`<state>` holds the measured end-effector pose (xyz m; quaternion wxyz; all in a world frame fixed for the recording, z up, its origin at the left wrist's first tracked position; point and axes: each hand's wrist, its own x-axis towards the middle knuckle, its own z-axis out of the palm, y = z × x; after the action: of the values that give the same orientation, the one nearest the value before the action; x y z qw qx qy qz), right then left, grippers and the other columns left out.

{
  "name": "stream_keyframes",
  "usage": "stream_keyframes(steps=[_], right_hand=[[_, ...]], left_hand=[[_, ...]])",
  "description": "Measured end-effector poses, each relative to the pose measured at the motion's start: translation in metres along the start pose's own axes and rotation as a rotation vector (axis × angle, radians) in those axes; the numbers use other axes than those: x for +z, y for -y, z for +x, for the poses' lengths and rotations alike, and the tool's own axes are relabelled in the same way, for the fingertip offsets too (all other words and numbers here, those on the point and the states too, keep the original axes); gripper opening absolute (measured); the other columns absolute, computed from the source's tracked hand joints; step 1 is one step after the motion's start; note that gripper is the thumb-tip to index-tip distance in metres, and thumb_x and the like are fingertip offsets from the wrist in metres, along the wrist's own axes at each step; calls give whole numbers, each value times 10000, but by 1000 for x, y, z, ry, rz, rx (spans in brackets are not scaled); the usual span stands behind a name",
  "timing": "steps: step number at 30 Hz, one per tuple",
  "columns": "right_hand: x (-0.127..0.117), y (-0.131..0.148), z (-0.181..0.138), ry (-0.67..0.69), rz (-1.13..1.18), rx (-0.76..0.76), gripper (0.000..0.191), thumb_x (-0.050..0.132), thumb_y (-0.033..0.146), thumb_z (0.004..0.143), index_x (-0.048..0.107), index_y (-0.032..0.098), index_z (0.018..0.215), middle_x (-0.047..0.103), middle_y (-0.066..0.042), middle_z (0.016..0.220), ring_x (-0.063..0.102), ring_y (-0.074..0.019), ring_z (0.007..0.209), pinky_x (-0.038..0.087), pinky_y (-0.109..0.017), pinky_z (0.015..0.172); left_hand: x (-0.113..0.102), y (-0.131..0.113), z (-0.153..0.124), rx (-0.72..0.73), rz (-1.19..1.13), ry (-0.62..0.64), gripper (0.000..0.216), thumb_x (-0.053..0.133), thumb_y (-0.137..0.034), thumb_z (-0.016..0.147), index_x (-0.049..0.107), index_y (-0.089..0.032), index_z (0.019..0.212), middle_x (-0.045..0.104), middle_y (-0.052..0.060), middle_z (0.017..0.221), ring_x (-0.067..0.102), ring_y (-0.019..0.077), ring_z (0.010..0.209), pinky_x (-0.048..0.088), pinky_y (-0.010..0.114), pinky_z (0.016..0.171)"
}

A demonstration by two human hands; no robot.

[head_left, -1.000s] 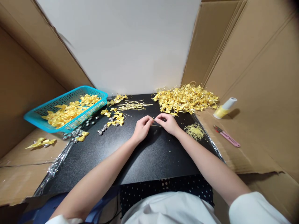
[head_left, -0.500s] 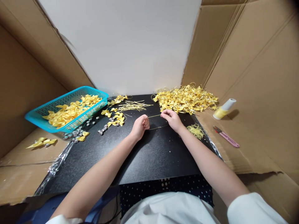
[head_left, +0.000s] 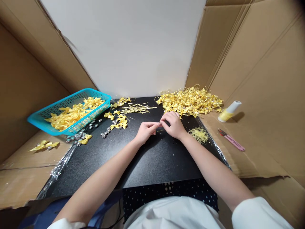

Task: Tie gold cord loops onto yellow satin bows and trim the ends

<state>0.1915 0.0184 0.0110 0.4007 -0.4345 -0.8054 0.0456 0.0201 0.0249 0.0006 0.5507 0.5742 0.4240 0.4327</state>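
Note:
Over the middle of the black tabletop (head_left: pixel 102 165), my left hand (head_left: pixel 147 131) and my right hand (head_left: pixel 173 124) meet at the fingertips. Both are closed in a pinch on a thin yellow cord (head_left: pixel 160 130), part of which shows between them; the rest is hidden by the fingers. Beyond my left hand lies a bundle of straight yellow cord lengths (head_left: pixel 137 108). Yellow ribbon bows (head_left: pixel 122 121) and small silver bells (head_left: pixel 104 133) are scattered to its left. A large heap of bows with cord loops (head_left: pixel 190 99) sits behind my right hand.
At the left stands a turquoise basket (head_left: pixel 38 122) of yellow bows. On the right are a tangle of cord scraps (head_left: pixel 199 135), pink-handled thread snips (head_left: pixel 232 142) and an upright spool tube (head_left: pixel 230 111) with yellow thread. Cardboard walls (head_left: pixel 262 79) enclose both sides.
My hands have come together from a short distance apart, and the cord that was stretched between them is now mostly covered by my fingers.

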Motion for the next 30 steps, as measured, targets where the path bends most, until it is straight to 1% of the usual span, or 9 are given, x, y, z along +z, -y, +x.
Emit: stream_keyframes(steps=[3, 7, 9, 12, 16, 19, 25, 27, 30], right_hand=[[2, -4, 1, 33, 53, 19, 146, 544, 232, 887, 583, 220, 747, 655, -29, 854, 537, -210, 871, 359, -375, 829], [8, -10, 2, -68, 179, 155, 76, 603, 251, 844, 600, 224, 773, 644, -31, 857, 544, -218, 896, 404, -382, 838], [10, -13, 3, -106, 245, 187, 64, 629, 244, 814, 610, 222, 757, 634, -29, 854, 556, -219, 913, 417, -392, 863], [13, -14, 2, -57, 334, 167, 38, 653, 243, 795, 656, 222, 764, 633, -27, 880, 572, -211, 945, 410, -401, 918], [19, -13, 0, 36, 408, 168, 54, 638, 234, 810, 688, 223, 824, 639, -33, 927, 573, -198, 965, 407, -390, 940], [20, -13, 0, 88, 422, 163, 20, 640, 216, 796, 653, 210, 782, 635, -31, 933, 568, -195, 954, 400, -388, 942], [15, -9, 1, 186, 326, 184, 73, 576, 230, 840, 581, 209, 771, 611, -50, 1001, 506, -222, 1012, 372, -423, 960], [15, -7, 1, 187, 297, 188, 80, 551, 233, 858, 567, 210, 783, 600, -57, 1016, 490, -228, 1029, 367, -431, 962], [15, -5, 0, 176, 270, 199, 91, 520, 244, 880, 552, 212, 802, 588, -65, 1026, 476, -232, 1046, 366, -433, 963]], left_hand=[[1, 2, -1, 1, -6, 82, 222, 751, -350, 680, 746, -128, 682, 550, -21, 477, 378, 65, 453, 278, 224, 466], [2, 4, 4, -49, -211, 14, 161, 694, -294, 657, 676, -136, 632, 633, 10, 601, 420, 69, 501, 339, 218, 507], [2, 4, 6, -55, -259, -19, 145, 644, -288, 648, 628, -146, 619, 651, 20, 664, 462, 79, 543, 380, 221, 544], [3, 4, 8, -62, -302, -44, 117, 606, -266, 616, 588, -151, 599, 626, 18, 662, 514, 101, 612, 420, 232, 595], [4, 4, 6, -60, -300, -44, 109, 594, -249, 602, 589, -147, 566, 577, 1, 615, 490, 102, 606, 421, 240, 611], [4, 5, 4, -48, -272, -32, 105, 592, -233, 599, 594, -146, 541, 566, -3, 605, 473, 104, 606, 410, 242, 616], [4, 9, 4, 9, -197, -18, 128, 568, -201, 619, 599, -149, 506, 540, -4, 601, 429, 107, 599, 358, 242, 590], [3, 9, 4, 44, -173, -29, 146, 578, -205, 640, 595, -153, 504, 524, -7, 638, 403, 103, 599, 346, 243, 586], [3, 7, 2, 107, -131, -86, 178, 606, -215, 661, 605, -156, 493, 520, 8, 788, 424, 108, 674, 355, 244, 619]])
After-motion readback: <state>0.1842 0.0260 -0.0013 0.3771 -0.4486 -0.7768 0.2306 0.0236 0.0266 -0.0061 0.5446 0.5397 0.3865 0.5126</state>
